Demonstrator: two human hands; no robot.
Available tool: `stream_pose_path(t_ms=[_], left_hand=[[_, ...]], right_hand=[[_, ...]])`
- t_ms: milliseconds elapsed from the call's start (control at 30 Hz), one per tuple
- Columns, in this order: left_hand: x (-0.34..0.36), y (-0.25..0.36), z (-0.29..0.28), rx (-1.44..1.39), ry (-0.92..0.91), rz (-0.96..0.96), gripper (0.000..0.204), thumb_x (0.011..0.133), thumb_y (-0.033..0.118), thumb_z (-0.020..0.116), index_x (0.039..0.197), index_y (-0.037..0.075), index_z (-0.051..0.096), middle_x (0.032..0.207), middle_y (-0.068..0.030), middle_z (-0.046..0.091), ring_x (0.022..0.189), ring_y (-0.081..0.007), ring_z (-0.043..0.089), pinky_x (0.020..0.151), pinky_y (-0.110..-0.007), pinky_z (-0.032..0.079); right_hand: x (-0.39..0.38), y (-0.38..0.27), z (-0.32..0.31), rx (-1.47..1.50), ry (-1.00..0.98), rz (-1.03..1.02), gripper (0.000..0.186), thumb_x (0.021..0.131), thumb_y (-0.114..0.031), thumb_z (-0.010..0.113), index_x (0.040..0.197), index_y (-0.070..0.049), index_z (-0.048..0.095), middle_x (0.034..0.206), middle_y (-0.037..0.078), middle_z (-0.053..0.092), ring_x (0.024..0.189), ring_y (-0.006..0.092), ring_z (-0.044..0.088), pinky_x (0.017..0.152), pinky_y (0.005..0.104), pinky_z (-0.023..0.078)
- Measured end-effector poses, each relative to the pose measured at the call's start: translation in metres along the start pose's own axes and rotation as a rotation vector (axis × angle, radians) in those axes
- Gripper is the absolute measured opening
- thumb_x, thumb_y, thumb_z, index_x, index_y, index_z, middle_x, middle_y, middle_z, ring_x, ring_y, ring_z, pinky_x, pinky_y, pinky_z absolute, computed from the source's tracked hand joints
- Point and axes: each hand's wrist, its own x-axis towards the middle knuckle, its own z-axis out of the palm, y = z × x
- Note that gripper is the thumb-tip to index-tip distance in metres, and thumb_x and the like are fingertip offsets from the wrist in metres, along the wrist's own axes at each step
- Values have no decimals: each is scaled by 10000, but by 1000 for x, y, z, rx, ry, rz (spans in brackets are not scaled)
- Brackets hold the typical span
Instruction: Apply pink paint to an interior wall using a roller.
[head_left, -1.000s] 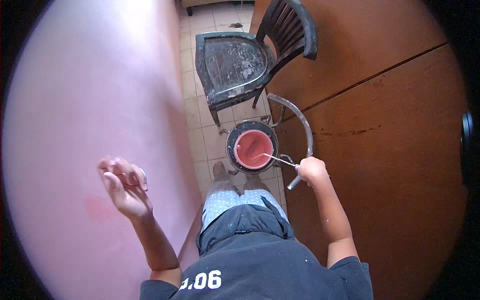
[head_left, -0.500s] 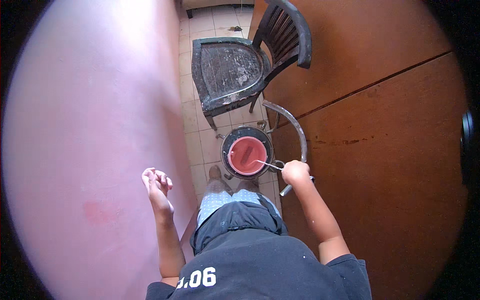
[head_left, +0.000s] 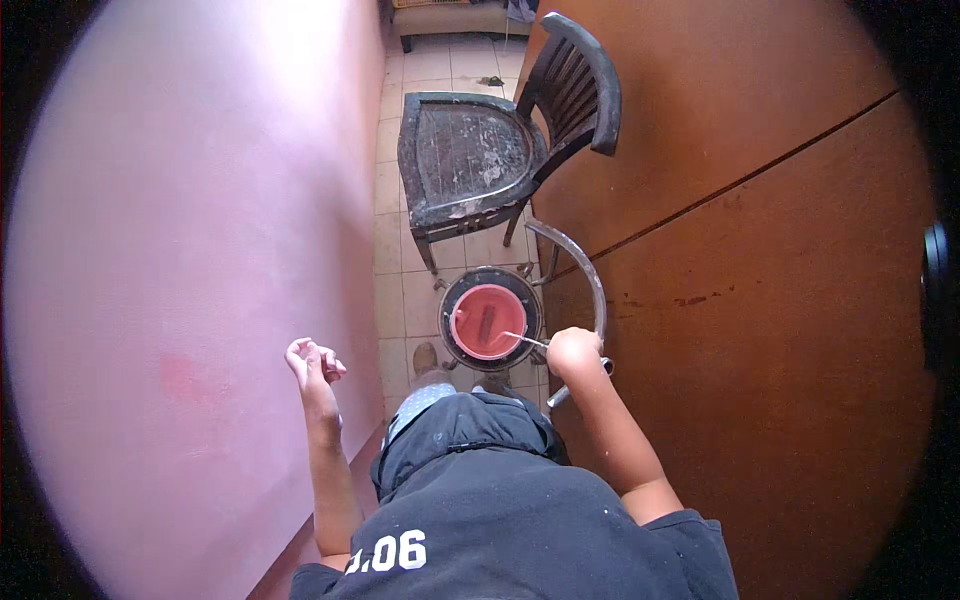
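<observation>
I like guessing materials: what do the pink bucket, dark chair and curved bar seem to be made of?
Pink bucket: probably plastic, given its smooth, thin rim. Dark chair: likely wood, its dark finish worn; slatted back, scuffed, pale-marked seat. Curved bar: seemingly metal tube, spotted grey, silvery at the lower end.

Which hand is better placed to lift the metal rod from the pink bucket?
Probably the right hand: it grips the metal rod, whose other end reaches into the pink bucket. The left hand is farther away, loosely curled and seemingly empty.
</observation>
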Motion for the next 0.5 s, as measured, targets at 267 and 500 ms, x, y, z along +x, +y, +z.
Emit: stream_pose_path(t_ms=[267,500], left_hand=[[-9,-6,1,87,-28,-33,205,982,268,363,1126,123,342,738,6,448,652,-96,463,644,-251,354],[1,-13,-5,103,-19,-68,212,972,242,379,1138,117,338,746,2,462,656,-97,471,634,-249,359]], right_hand=[[-4,10,17,20,6,-23,260,780,-151,580,1004,-101,702,1078,125,657,984,272,644,816,405,509],[-48,36,15,76,122,92,255,812,-274,586,916,-78,711,945,129,684,891,283,661,753,392,521]])
